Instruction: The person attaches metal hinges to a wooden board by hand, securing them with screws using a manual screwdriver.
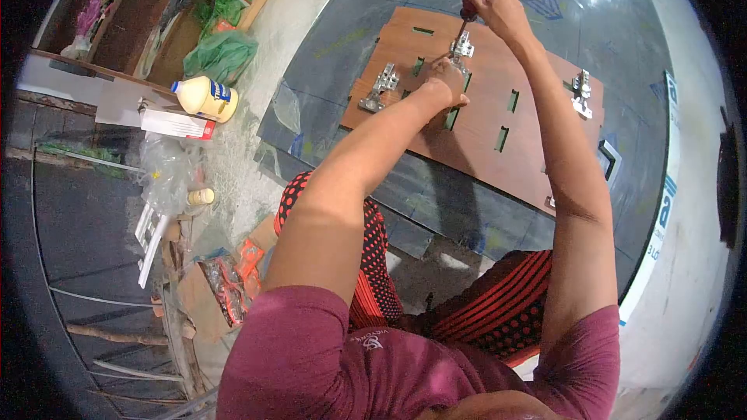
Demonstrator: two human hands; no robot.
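Observation:
My right hand [502, 9] is closed around the dark handle of a screwdriver [470, 1]. Its shaft points down to a metal cabinet hinge [464, 45] on a brown wooden panel [482, 140] with rectangular slots. Close below that hinge, my left hand [448, 82] presses its fingers together against the hinge's near end; the fingertips are partly hidden. A second hinge [380, 89] sits near the panel's left edge, and a third hinge [582, 93] near the right edge, beyond my right forearm.
Under the panel lies a large dark sheet [342, 54] with blue markings. A black handle [609, 157] is by the panel's right side. To the left are a yellow jug [208, 99], a white box [175, 123], a plastic bag [167, 175] and a wooden shelf unit [117, 70].

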